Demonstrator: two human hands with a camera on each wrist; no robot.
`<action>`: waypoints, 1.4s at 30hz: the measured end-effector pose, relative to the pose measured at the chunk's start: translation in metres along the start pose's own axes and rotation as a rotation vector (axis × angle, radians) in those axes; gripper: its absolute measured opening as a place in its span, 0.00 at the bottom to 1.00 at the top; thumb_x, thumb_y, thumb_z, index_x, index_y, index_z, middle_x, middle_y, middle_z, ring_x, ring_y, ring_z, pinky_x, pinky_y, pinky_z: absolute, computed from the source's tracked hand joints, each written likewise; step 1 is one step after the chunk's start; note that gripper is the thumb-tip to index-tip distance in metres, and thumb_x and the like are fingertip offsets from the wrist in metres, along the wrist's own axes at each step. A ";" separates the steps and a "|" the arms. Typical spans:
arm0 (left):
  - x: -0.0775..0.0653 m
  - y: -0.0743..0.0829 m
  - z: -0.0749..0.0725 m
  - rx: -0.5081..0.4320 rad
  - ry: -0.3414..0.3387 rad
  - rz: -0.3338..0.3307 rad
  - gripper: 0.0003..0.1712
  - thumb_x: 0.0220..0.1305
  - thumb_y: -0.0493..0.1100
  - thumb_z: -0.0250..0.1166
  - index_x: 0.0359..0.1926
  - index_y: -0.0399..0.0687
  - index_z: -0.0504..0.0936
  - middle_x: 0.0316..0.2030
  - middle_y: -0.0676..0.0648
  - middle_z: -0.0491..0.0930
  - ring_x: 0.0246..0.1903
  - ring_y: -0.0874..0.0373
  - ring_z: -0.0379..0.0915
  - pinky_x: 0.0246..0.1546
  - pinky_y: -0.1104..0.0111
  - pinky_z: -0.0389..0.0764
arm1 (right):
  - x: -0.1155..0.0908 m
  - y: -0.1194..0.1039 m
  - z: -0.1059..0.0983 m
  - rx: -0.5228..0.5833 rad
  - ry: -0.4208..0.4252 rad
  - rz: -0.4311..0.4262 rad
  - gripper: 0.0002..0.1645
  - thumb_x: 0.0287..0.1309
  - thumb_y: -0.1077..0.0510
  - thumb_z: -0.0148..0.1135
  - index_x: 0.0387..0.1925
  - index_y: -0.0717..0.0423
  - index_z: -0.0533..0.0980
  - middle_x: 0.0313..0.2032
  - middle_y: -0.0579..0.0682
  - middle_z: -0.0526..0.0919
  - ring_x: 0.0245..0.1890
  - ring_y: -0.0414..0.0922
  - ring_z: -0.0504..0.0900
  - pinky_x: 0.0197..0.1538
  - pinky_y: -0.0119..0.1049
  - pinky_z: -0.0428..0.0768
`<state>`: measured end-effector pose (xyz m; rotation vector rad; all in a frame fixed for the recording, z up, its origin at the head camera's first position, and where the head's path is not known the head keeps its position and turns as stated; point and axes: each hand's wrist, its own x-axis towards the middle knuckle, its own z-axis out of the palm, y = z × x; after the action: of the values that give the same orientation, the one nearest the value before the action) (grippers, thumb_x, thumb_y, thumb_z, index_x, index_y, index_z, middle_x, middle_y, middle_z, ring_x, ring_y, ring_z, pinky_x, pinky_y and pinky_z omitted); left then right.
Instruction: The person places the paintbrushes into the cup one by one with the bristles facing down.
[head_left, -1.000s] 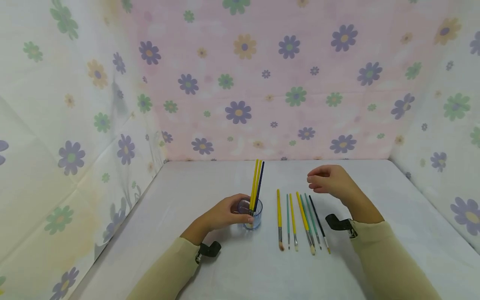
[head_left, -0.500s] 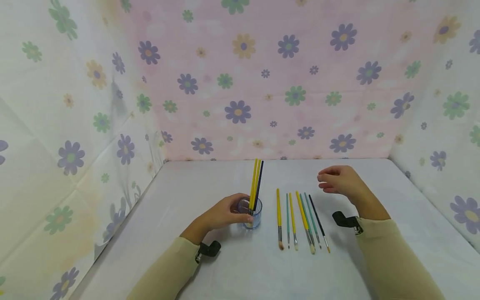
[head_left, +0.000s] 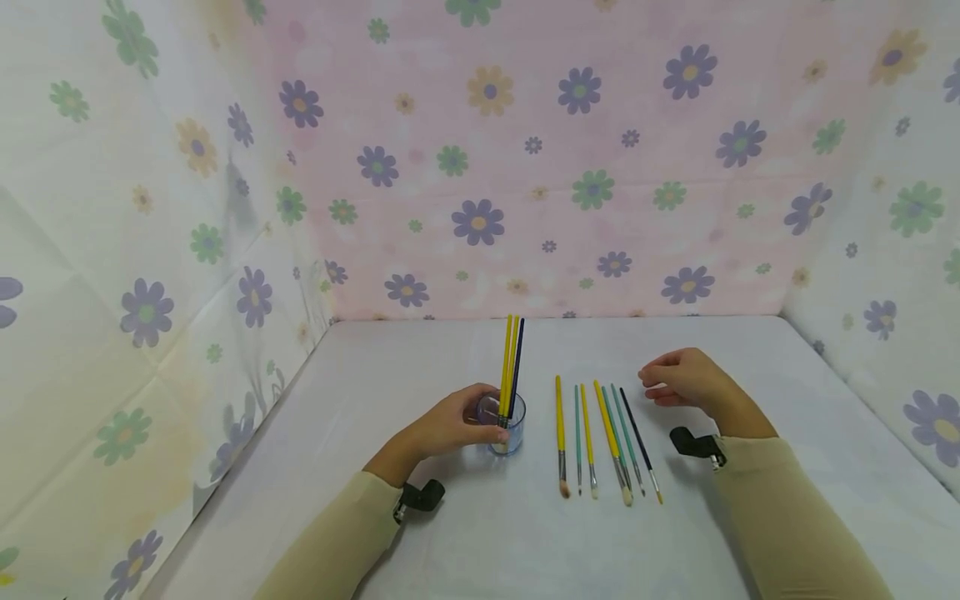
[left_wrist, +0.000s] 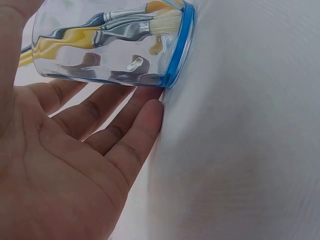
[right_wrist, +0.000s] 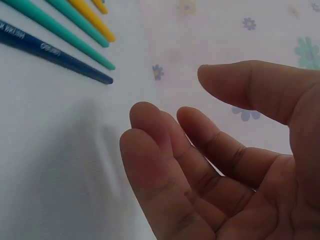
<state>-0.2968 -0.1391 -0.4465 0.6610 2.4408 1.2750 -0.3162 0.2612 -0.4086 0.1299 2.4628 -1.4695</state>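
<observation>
In the head view my left hand (head_left: pixel 442 429) holds a clear glass (head_left: pixel 515 439) standing on the table, thumb at its near side and fingers round the far side. Two yellow paintbrushes (head_left: pixel 505 367) and one dark paintbrush (head_left: pixel 517 367) lean inside it, handles up. Seen from the left wrist, their bristles (left_wrist: pixel 166 23) point down toward the blue-ringed base (left_wrist: pixel 186 37). My right hand (head_left: pixel 693 383) hovers right of a row of loose paintbrushes, nearest the dark blue paintbrush (head_left: pixel 637 437). Its thumb and fingers are apart, with nothing between them in the right wrist view.
Several paintbrushes lie side by side, bristles toward me, among them a thick yellow paintbrush (head_left: pixel 560 425), a thin teal paintbrush (head_left: pixel 578 433) and another yellow paintbrush (head_left: pixel 609 429). A white-covered table (head_left: pixel 480 533) carries everything. Flowered cloth (head_left: pixel 525 283) stands at the back and both sides.
My right hand has drawn away to the right from the row of brushes and come slightly nearer me. The left hand and the glass stay in place.
</observation>
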 end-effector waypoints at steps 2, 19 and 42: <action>0.000 0.001 0.000 -0.001 0.003 -0.002 0.36 0.49 0.62 0.72 0.58 0.67 0.69 0.47 0.57 0.79 0.46 0.60 0.76 0.53 0.60 0.76 | 0.003 0.003 0.001 -0.002 -0.004 0.013 0.30 0.59 0.47 0.63 0.55 0.65 0.71 0.49 0.63 0.79 0.40 0.48 0.85 0.43 0.39 0.83; 0.003 0.000 0.004 -0.017 0.000 -0.012 0.36 0.48 0.61 0.73 0.57 0.66 0.69 0.46 0.56 0.79 0.46 0.59 0.76 0.53 0.61 0.76 | 0.009 0.011 0.024 -0.181 -0.012 0.057 0.18 0.49 0.53 0.71 0.39 0.60 0.80 0.32 0.52 0.84 0.29 0.44 0.83 0.33 0.37 0.82; -0.001 0.000 0.001 0.007 0.012 -0.013 0.37 0.47 0.63 0.72 0.58 0.63 0.69 0.45 0.56 0.79 0.45 0.60 0.76 0.52 0.61 0.76 | 0.005 0.000 0.034 -0.305 0.009 0.121 0.21 0.44 0.53 0.75 0.36 0.62 0.78 0.28 0.53 0.84 0.25 0.45 0.82 0.30 0.35 0.81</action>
<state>-0.2959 -0.1390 -0.4467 0.6406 2.4560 1.2697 -0.3151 0.2312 -0.4256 0.2203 2.6007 -1.0329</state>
